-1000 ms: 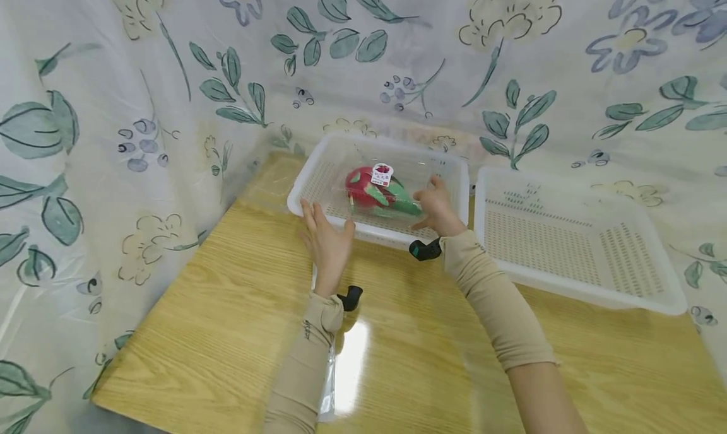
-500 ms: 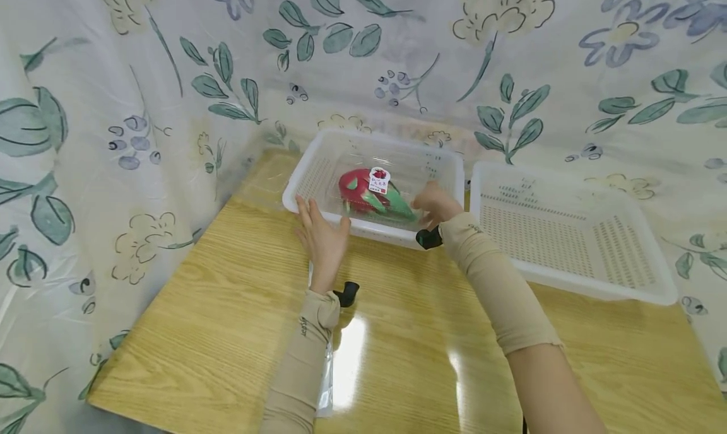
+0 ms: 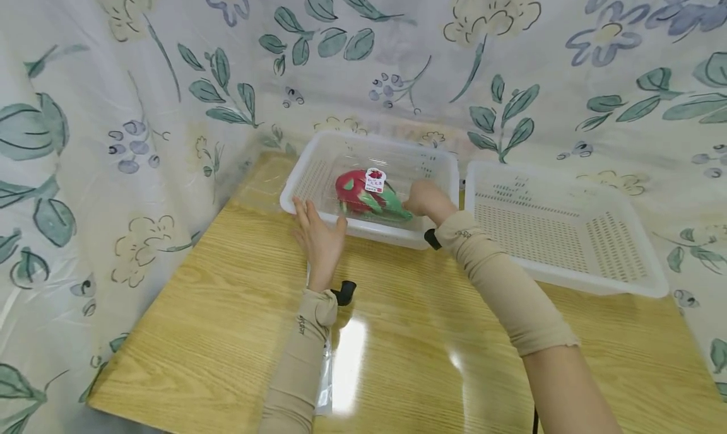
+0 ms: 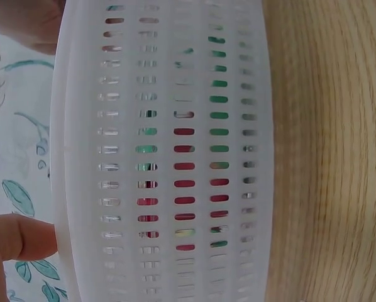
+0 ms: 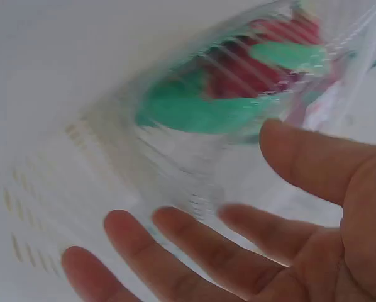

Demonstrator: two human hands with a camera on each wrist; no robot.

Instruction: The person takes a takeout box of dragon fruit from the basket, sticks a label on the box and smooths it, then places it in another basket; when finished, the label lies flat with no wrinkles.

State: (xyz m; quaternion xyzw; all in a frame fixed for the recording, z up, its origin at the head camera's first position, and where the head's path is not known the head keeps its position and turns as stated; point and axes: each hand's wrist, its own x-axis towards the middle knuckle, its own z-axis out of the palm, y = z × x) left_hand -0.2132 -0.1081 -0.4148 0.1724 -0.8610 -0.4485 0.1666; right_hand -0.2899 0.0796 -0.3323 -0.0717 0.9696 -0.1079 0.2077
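A red and green dragon fruit (image 3: 363,191) lies in a clear plastic box (image 3: 397,163) with a white label (image 3: 375,180). The box sits inside a white perforated basket (image 3: 392,235). My left hand (image 3: 322,238) is at the basket's front left rim, fingers extended; in the left wrist view its thumb (image 4: 24,238) touches the rim. My right hand (image 3: 427,200) reaches into the basket beside the box's right end. In the right wrist view its fingers (image 5: 200,242) are spread, with no hold on the box visible; the head view hides its fingertips.
A second white basket (image 3: 568,279) stands to the right, close beside the first. A clear plastic container (image 3: 264,181) is at the back left. The wooden table (image 3: 227,320) meets a floral curtain (image 3: 386,74) behind. A clear strip (image 3: 325,383) lies under the left forearm.
My right hand has tilted downward and its fingers have dropped lower beside the box. The left hand stays at the rim. The head view has shifted slightly.
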